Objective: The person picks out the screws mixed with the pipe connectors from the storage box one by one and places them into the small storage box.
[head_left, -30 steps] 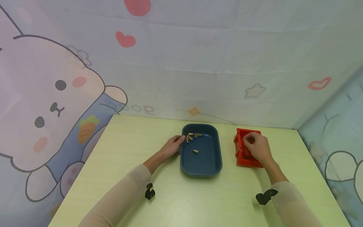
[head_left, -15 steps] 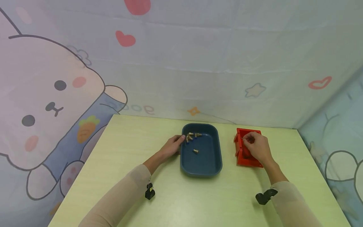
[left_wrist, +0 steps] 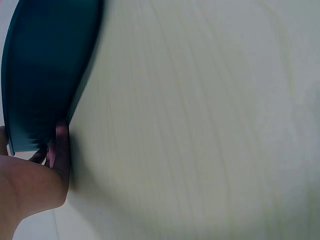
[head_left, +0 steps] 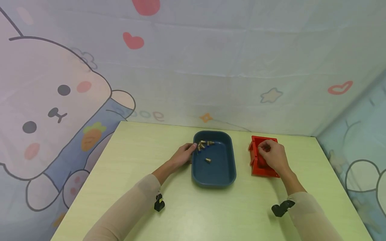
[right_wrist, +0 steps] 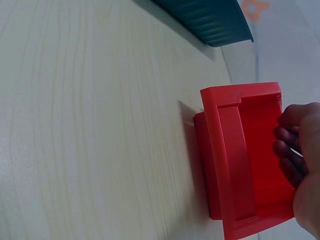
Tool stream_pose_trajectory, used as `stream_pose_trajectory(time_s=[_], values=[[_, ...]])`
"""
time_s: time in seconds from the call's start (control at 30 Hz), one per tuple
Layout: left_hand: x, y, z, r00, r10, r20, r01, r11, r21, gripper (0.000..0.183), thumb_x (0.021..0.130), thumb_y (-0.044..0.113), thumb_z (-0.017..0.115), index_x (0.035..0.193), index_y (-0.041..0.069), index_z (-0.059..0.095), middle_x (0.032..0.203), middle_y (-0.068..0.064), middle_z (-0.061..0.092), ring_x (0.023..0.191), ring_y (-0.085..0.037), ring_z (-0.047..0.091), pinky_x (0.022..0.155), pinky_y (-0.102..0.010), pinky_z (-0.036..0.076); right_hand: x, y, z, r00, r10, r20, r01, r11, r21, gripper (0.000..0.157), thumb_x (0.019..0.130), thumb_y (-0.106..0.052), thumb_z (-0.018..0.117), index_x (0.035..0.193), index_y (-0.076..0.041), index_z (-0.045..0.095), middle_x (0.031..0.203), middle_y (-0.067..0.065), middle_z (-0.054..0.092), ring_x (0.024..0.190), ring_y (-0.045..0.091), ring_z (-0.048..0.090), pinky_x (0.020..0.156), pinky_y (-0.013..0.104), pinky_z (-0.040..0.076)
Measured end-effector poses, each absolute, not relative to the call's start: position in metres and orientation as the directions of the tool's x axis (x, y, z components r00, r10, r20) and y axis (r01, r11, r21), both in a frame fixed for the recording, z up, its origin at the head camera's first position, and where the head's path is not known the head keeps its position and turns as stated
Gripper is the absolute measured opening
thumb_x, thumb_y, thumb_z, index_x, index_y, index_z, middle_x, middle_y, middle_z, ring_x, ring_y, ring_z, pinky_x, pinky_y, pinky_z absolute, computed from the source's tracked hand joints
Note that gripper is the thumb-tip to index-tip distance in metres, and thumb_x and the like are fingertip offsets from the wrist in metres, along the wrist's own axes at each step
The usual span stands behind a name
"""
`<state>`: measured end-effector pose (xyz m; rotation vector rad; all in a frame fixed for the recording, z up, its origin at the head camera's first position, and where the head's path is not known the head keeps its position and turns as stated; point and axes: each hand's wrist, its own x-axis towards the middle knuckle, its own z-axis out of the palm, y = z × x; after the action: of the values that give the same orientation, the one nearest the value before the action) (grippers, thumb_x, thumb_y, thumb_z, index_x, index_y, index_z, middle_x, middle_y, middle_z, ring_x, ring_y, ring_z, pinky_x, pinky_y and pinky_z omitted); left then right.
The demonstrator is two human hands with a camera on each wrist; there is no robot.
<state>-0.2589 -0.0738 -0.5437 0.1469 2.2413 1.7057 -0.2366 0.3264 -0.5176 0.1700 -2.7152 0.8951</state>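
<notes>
My left hand [head_left: 182, 155] grips the left wall of a dark blue plastic tray [head_left: 214, 179], thumb over the rim. In the left wrist view, its fingers [left_wrist: 62, 150] reach beneath the tray's wall. Several small brass fittings [head_left: 202, 144], some with blue parts, lie grouped in the tray's far left corner. A single brass fitting [head_left: 208, 160] lies apart, nearer the middle. My right hand [head_left: 273, 156] is over a red plastic bin [right_wrist: 235, 160], fingers curled and fingertips together near its left rail. Whether anything small sits between those fingertips is hidden.
The pale wooden table [head_left: 211, 214] ends at a printed cloth backdrop [head_left: 193, 83] behind the tray and bin. A strip of table separates tray and bin. Black wrist cameras [head_left: 281, 208] hang from both sleeves.
The small bright tip seen at my right fingertips earlier no longer shows clearly. Both hands, the tray and the bin keep their places.
</notes>
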Motion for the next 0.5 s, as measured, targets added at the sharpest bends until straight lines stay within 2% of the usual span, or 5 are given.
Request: stream_pose_trajectory(time_s=[0.5], values=[[-0.2583,-0.0733,-0.5427,-0.942,0.275,-0.192,-0.117,0.264,0.957,0.062,0.113,0.049,0.048,0.158,0.006,0.048,0.156,-0.015,0.052,0.142,-0.032,0.051,0.097,-0.041,0.059,-0.2369,0.3276,-0.5189,-0.95,-0.025,0.311,-0.207,0.798,-0.567,0.005,0.097,-0.002,0.071,0.101,0.0,0.073,0.092,0.013,0.07,0.085,0.028,0.062,0.076,0.039,0.051]])
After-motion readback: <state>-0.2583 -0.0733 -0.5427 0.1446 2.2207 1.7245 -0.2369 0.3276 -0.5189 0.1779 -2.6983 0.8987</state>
